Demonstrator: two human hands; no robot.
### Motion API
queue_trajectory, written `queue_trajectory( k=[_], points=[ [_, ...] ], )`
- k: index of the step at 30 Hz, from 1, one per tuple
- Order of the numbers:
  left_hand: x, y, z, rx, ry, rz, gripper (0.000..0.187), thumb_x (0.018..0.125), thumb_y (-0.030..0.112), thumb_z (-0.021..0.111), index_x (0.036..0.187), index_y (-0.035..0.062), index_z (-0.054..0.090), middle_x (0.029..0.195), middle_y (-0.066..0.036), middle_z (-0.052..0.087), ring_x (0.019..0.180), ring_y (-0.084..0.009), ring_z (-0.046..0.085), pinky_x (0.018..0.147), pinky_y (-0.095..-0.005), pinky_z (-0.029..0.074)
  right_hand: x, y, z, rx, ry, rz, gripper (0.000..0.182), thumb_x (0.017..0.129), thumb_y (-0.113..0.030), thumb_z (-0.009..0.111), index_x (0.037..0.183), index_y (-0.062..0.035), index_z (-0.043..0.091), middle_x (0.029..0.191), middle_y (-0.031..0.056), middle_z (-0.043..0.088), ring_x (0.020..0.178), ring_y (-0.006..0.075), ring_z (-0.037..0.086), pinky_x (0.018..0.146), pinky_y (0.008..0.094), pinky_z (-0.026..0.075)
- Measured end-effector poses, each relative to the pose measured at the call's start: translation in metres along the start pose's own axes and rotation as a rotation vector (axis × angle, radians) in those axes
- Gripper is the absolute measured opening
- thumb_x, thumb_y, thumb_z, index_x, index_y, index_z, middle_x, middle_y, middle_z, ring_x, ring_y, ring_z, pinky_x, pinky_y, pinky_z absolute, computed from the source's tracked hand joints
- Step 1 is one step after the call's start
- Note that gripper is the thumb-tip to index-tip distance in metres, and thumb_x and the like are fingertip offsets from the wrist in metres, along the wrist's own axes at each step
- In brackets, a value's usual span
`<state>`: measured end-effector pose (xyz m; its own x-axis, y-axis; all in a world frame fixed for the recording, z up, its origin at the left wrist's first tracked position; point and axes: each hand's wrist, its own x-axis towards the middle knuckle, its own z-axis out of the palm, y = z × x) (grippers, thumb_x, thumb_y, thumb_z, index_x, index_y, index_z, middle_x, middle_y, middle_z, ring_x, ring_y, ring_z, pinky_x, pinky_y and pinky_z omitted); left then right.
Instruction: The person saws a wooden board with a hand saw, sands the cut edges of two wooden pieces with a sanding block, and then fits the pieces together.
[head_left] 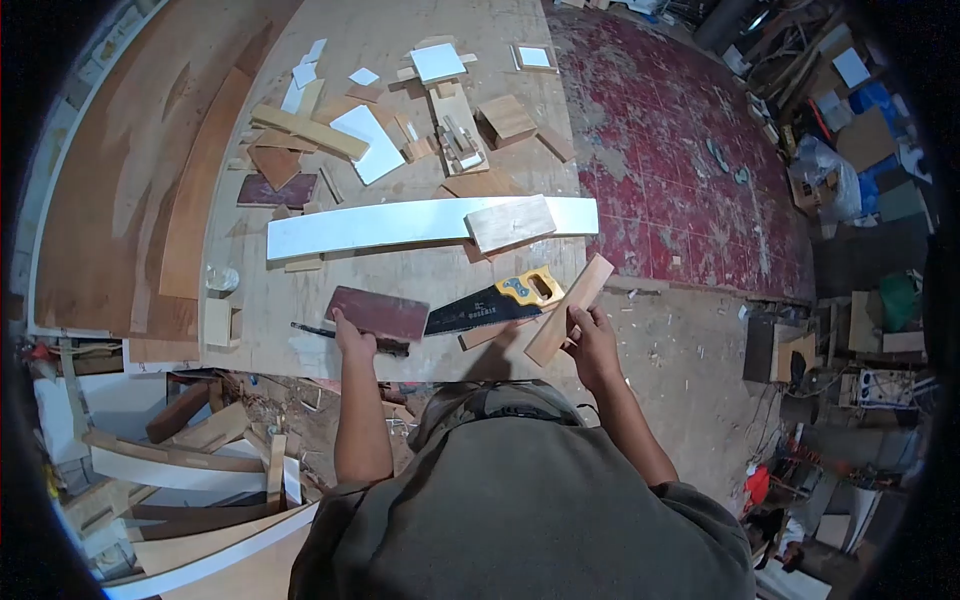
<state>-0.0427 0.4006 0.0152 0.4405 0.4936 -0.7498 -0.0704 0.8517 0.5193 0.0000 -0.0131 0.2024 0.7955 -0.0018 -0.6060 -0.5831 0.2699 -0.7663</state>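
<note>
In the head view my left hand (354, 332) is closed on the edge of a dark reddish-brown board (385, 310), held over the near side of the table. Under that hand lies a thin black tool (394, 348), partly covered. My right hand (592, 340) grips a light wooden strip (580, 300), which slants up and to the right at the table's right corner. Between the hands rests a handsaw (475, 308) with a black blade and yellow handle. Another narrow wood piece (480, 338) shows partly beneath the saw and the strip.
A long white board (360, 228) crosses the wooden table (300, 350), with a pale wood block (510, 222) on it. Several offcuts and a clamp-like wooden piece (460, 140) lie behind. A glass jar (222, 279) stands left. Scrap timber (180, 465) is piled at lower left.
</note>
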Motion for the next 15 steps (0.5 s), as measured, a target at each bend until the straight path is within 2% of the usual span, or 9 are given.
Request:
queue_trajectory(
  k=[3,7,10,11,13,15],
  points=[
    [0.017,0.0,0.021,0.043,0.042,0.097,0.053,0.101,0.043,0.054,0.137,0.0049,0.051,0.134,-0.014,0.057,0.118,-0.0323,0.058,0.099,-0.0465,0.049,-0.005,0.0,-0.004,0.022,0.059,-0.008,0.03,0.096,-0.028,0.065,0.118,-0.0118,0.053,0.102,0.0034,0.061,0.085,0.0134,0.061,0.073,0.0341,0.05],
    [0.03,0.006,0.03,0.144,0.054,0.127,0.051,0.103,0.041,0.051,0.136,0.0016,0.051,0.131,-0.016,0.058,0.116,-0.0323,0.06,0.098,-0.0452,0.049,-0.017,0.0,-0.015,0.035,0.126,-0.033,0.033,0.095,-0.028,0.064,0.121,-0.0107,0.052,0.103,0.0036,0.061,0.089,0.0135,0.061,0.074,0.0337,0.05],
    [0.034,0.011,0.039,0.7,0.504,0.304,0.052,0.097,0.035,0.06,0.133,-0.0028,0.052,0.131,-0.021,0.059,0.115,-0.0382,0.059,0.097,-0.0483,0.049,-0.023,0.003,-0.025,0.058,0.187,-0.048,0.034,0.095,-0.027,0.064,0.122,-0.0094,0.052,0.103,0.0043,0.061,0.09,0.0139,0.061,0.074,0.0335,0.05],
    [0.036,0.004,0.049,0.718,0.485,0.306,0.052,0.097,0.035,0.06,0.133,-0.0028,0.052,0.131,-0.021,0.059,0.115,-0.0382,0.059,0.097,-0.0483,0.049,-0.024,0.004,-0.028,0.057,0.205,-0.046,0.035,0.095,-0.027,0.064,0.122,-0.0087,0.051,0.103,0.0047,0.061,0.091,0.0142,0.061,0.074,0.0336,0.05],
    [0.017,-0.017,0.077,1.28,0.692,1.152,0.056,0.091,0.033,0.067,0.131,-0.0035,0.054,0.129,-0.023,0.06,0.115,-0.0397,0.059,0.1,-0.0472,0.046,-0.028,0.004,-0.032,0.073,0.241,-0.046,0.035,0.095,-0.026,0.064,0.122,-0.0086,0.051,0.103,0.0048,0.061,0.09,0.0142,0.061,0.073,0.0331,0.05],
    [0.0,-0.036,0.124,1.318,-0.094,1.192,0.055,0.087,0.03,0.073,0.128,-0.0035,0.056,0.126,-0.023,0.06,0.117,-0.0383,0.057,0.103,-0.0443,0.043,-0.03,0.006,-0.035,0.081,0.268,-0.038,0.035,0.095,-0.026,0.064,0.122,-0.0085,0.051,0.103,0.005,0.061,0.09,0.0143,0.061,0.073,0.0327,0.05]
  ],
)
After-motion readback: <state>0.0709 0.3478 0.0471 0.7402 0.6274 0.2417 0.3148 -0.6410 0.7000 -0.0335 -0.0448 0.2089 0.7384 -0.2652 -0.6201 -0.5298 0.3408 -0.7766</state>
